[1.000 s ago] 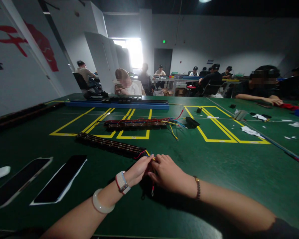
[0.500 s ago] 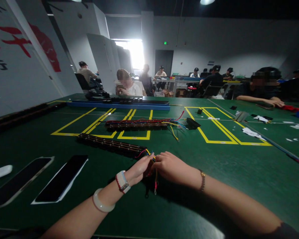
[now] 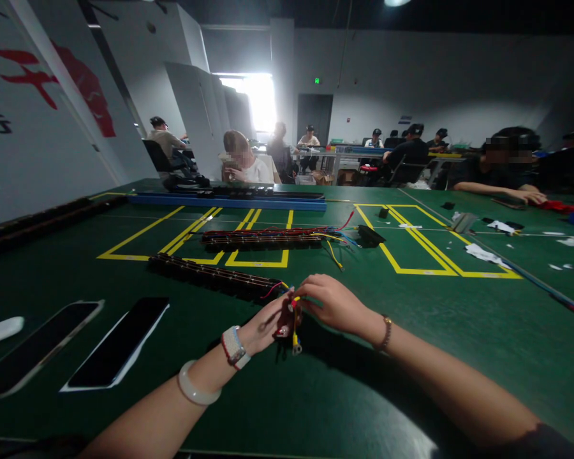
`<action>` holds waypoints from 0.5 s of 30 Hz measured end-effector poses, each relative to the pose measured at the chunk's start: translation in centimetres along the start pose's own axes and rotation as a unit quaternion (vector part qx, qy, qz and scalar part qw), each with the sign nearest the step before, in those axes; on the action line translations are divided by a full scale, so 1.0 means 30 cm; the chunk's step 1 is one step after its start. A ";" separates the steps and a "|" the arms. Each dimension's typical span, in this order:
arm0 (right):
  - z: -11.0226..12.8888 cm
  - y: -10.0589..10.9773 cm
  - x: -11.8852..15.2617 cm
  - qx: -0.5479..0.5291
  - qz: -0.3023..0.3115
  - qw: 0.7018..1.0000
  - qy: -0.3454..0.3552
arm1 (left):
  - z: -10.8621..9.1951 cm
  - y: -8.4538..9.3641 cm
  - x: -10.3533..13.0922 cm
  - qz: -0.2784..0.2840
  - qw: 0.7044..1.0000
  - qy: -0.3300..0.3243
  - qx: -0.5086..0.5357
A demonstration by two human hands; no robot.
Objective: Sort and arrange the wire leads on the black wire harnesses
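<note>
A long black strip with copper-coloured lines (image 3: 215, 273) lies slantwise on the green table, its wired end at my hands. My left hand (image 3: 268, 322) is closed around wires from that end. My right hand (image 3: 337, 309) pinches a wire with a red sleeve beside the left fingertips. Below the hands hangs a yellow wire with a metal ring terminal (image 3: 296, 344). The fingers hide most of the bundle. Behind the strip lies a second black strip (image 3: 268, 239), with red, blue and yellow wires spreading from its right end.
Two dark phone-like slabs (image 3: 119, 341) lie at the left. A blue rail (image 3: 229, 203) runs along the back of the table (image 3: 507, 344). Yellow tape outlines, paper scraps (image 3: 485, 255) and a black piece (image 3: 370, 236) are farther off. Several people sit beyond.
My right hand has risen slightly and its fingers have shifted on the wires. A yellow wire with a ring terminal now hangs where a red-sleeved one hung. The left hand barely moved.
</note>
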State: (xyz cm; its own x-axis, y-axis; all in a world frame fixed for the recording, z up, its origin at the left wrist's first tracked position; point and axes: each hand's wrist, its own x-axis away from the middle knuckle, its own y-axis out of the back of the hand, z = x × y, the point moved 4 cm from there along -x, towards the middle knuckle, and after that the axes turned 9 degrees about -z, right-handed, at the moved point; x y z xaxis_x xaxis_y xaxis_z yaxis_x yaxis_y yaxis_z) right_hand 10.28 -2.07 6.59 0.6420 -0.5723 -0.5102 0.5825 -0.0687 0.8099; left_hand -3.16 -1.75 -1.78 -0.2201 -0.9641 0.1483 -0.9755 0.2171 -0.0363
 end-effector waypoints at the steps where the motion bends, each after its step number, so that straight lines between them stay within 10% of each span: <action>1: -0.023 0.008 -0.003 -0.035 -0.031 0.998 -0.029 | 0.004 0.001 0.001 0.007 1.000 0.017 0.021; 7: -0.219 0.017 0.008 -0.168 -0.141 0.953 -0.210 | 0.025 -0.020 -0.003 0.050 0.983 0.129 0.119; 15: -0.343 -0.027 0.026 -0.362 -0.003 0.903 -0.233 | 0.002 -0.026 0.006 0.054 0.982 0.135 0.119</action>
State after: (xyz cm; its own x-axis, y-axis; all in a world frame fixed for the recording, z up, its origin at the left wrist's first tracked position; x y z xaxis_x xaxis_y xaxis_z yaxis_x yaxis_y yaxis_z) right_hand 15.44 5.96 2.55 0.4565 -0.8666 -0.2015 0.8670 0.3824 0.3196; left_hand -2.45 -2.11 -1.78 -0.3471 -0.8543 0.3868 -0.9250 0.2439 -0.2912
